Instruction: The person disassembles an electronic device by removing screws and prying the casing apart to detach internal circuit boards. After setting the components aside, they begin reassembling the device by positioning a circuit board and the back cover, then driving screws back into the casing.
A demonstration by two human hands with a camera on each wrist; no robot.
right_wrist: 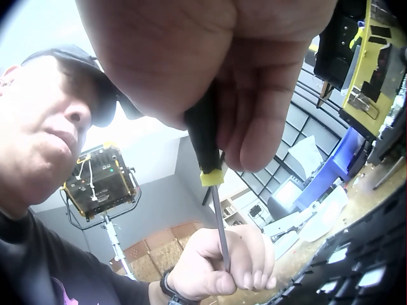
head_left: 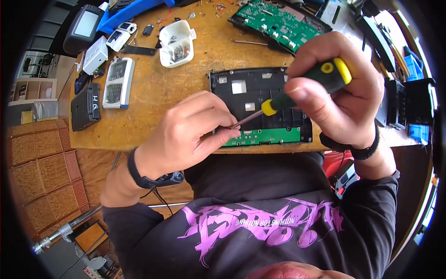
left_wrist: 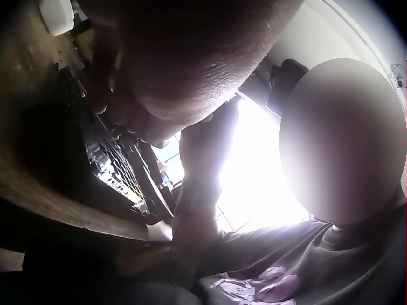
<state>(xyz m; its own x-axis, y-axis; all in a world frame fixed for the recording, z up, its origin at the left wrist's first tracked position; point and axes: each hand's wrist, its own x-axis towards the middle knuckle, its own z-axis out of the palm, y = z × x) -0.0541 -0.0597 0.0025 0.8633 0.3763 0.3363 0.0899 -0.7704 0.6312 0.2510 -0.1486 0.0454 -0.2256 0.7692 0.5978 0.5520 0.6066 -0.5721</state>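
A dark green and yellow screwdriver [head_left: 320, 79] is gripped by its handle in the right hand [head_left: 348, 88], its shaft slanting down to the left. The left hand [head_left: 186, 128] has thumb and fingertips pinched at the screwdriver's tip, above the left end of a green circuit strip [head_left: 278, 135]. That strip lies along the near edge of a black plastic panel [head_left: 274, 114] with square openings. In the right wrist view the shaft [right_wrist: 220, 222] reaches the left hand's [right_wrist: 216, 260] thumb and finger. Whatever lies between those fingertips is hidden.
On the wooden table [head_left: 153, 109], a white two-part container [head_left: 178, 44] of small parts stands beyond the left hand. A larger green board [head_left: 278, 23] lies at the back right. Farther left are a clear-lidded case [head_left: 118, 83] and a black box [head_left: 86, 107].
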